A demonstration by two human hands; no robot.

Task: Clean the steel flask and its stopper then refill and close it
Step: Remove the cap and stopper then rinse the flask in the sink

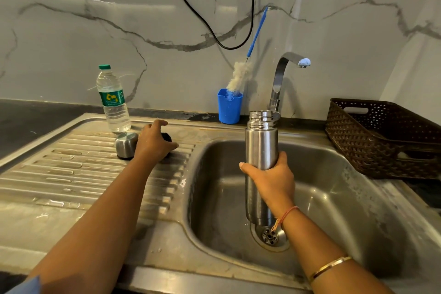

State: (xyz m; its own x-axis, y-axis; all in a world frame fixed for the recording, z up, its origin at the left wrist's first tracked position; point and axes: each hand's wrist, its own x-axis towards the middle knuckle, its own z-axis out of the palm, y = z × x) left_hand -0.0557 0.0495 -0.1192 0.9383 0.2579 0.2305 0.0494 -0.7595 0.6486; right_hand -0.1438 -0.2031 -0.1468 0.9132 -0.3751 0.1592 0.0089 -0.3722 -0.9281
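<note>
Fingers [241, 166] are curled round the steel flask [261, 143] over the sink [334, 198] and the stopper [167, 136] beside it. Both should be held firmly.

Home kitchen. Steel sink [334, 198] with ribbed drainboard [71, 174] and tap [281, 71] set in a dark counter [35, 122] against a marble-look wall [95, 31]. Bottle brush [239, 76] in a blue cup [229, 110] by the tap, brown plastic basket [358, 145] on the right.

Dark stopper [167, 136] mostly behind the left hand [152, 144]
</note>
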